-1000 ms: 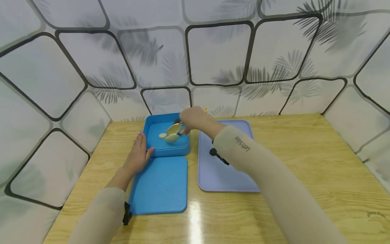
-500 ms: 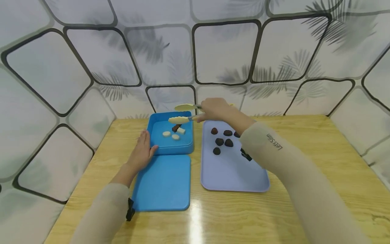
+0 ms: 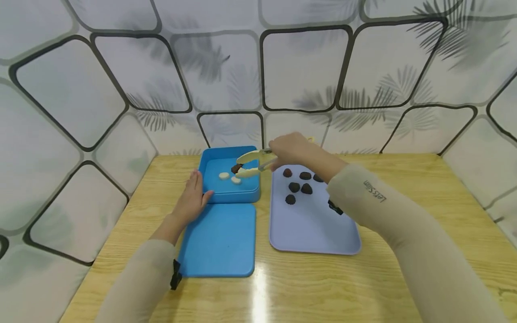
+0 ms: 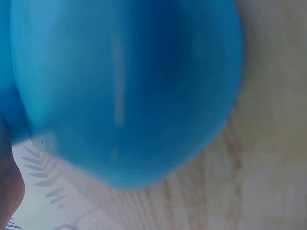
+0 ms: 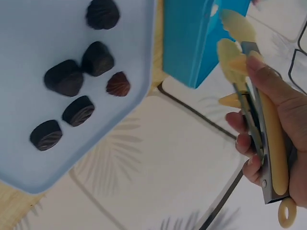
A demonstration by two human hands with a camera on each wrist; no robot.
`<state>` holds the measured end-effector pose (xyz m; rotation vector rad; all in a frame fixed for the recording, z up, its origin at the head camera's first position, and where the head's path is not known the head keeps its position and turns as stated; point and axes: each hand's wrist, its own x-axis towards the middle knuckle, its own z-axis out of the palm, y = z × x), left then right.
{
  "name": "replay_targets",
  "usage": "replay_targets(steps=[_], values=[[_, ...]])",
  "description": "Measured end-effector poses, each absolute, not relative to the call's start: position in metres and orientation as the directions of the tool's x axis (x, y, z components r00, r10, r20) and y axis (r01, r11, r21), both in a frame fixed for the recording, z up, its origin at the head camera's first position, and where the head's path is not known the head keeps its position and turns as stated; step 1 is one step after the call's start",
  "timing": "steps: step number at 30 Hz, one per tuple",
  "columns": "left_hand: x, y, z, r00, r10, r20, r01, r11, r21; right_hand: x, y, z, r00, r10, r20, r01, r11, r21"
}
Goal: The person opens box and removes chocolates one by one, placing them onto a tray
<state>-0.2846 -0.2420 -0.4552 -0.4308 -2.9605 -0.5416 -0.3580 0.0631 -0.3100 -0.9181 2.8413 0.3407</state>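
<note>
**Head camera catches tongs poised over blue box**

Head view: a right hand point(image 3: 288, 150) gripped yellow tongs point(image 3: 252, 163) above the blue box point(image 3: 230, 190), tips apart, near a dark chocolate point(image 3: 236, 168) and pale pieces inside. The left hand point(image 3: 193, 197) lay flat-fingered against the box's side, seemingly steadying it; the lid point(image 3: 220, 240) lay in front. Left wrist view: only blurred blue plastic and wood. Right wrist view: five chocolates point(image 5: 76, 79) sat on the lilac tray point(image 5: 29, 163). A wooden table point(image 3: 404, 202) stood before patterned walls.

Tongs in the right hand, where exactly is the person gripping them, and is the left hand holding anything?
The right hand grips the yellow tongs around their handle end. The left hand holds nothing, resting flat against the blue box.
</note>
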Motion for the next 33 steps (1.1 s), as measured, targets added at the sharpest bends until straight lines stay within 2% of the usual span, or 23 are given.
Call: replay_targets(steps=[9,14,23,30,33], values=[[-0.285,-0.241,-0.453,-0.954,0.256,0.157,0.295,0.894,0.338,-0.351,0.033,-0.308,-0.775,-0.568,-0.276,-0.626,0.749,0.217],[-0.285,-0.241,-0.453,-0.944,0.269,0.19,0.319,0.89,0.327,-0.347,0.023,-0.324,-0.798,-0.533,-0.28,-0.592,0.779,0.205],[-0.283,-0.241,-0.455,-0.952,0.26,0.16,0.3,0.895,0.33,-0.337,0.016,-0.351,-0.825,-0.474,-0.306,-0.545,0.81,0.215],[-0.283,-0.243,-0.455,-0.945,0.261,0.199,0.314,0.892,0.325,-0.329,0.018,-0.357,-0.84,-0.495,-0.224,-0.542,0.791,0.284],[-0.283,-0.242,-0.456,-0.95,0.258,0.178,0.303,0.899,0.316,-0.325,0.02,-0.359,-0.839,-0.511,-0.186,-0.544,0.785,0.297]])
